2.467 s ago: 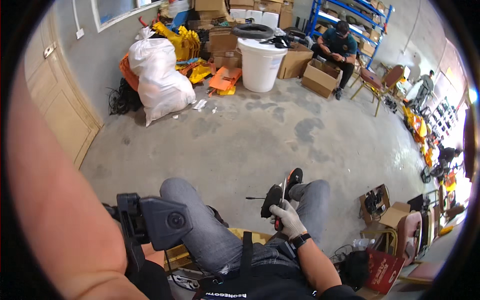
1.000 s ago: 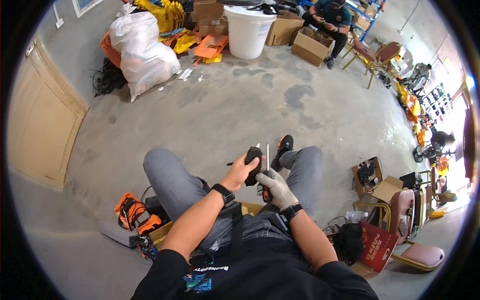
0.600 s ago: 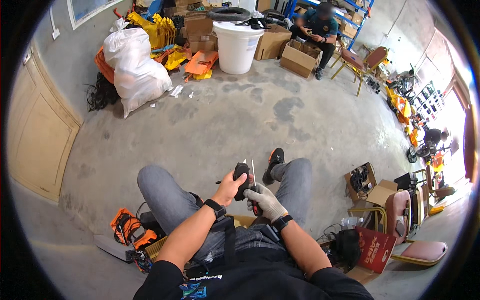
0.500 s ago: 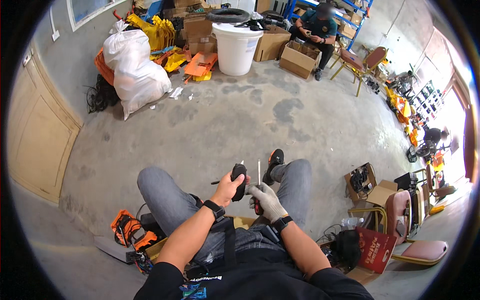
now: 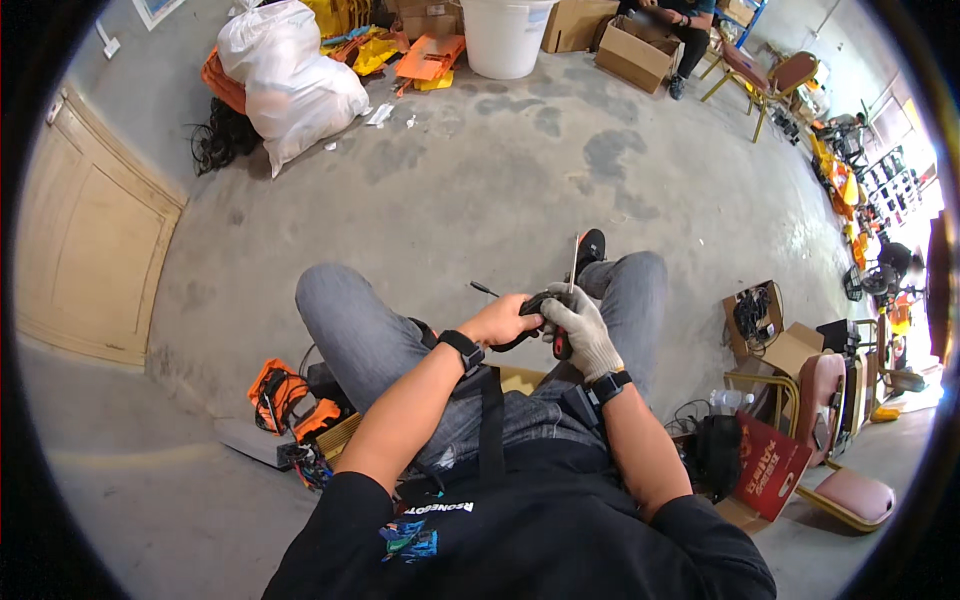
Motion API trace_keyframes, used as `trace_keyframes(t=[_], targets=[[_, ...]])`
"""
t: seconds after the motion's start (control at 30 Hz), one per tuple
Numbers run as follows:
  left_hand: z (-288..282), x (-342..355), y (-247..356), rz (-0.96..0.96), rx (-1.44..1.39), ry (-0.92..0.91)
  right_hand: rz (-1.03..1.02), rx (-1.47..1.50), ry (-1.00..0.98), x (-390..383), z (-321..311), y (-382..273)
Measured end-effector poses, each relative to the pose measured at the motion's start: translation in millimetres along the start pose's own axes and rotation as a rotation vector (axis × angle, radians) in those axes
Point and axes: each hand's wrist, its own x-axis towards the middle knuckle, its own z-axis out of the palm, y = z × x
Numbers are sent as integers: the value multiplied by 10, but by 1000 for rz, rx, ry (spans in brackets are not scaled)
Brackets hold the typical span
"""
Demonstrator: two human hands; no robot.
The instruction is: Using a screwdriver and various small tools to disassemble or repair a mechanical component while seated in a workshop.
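Observation:
My bare left hand (image 5: 503, 321) is closed around a black rounded part (image 5: 528, 333), which it holds over the gap between my knees. A short black lead with a thicker end (image 5: 484, 289) sticks out beyond the left knuckles. My right hand (image 5: 583, 332), in a pale knit glove, grips a screwdriver (image 5: 562, 346) by its red and black handle, the thin metal shaft pointing up and away from me. The gloved fingers meet the black part, so both hands are together. Most of that part is hidden by my fingers, and its exact kind cannot be made out.
Orange-and-black gear with wires (image 5: 285, 397) lies by my left leg. To my right are a carton of cables (image 5: 754, 318), a red box (image 5: 768, 468) and pink padded chairs (image 5: 822, 395). White sacks (image 5: 290, 85) and a white bin (image 5: 508, 40) stand ahead; a person sits behind a carton (image 5: 636, 55).
My hands have come together: the black part has tilted from upright to lying across, and the gloved fingers now touch it. The view has tipped downward and shifted left.

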Motion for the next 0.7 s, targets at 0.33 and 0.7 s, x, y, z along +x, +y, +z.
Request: trace_keyframes(t=[0.33,0.7], targets=[[34,-93,134,-33,13,-26,18,34,-7,-81,48,-38],[-18,-16,-81,-3,2,-45,16,0,-87,-44,84,-57]])
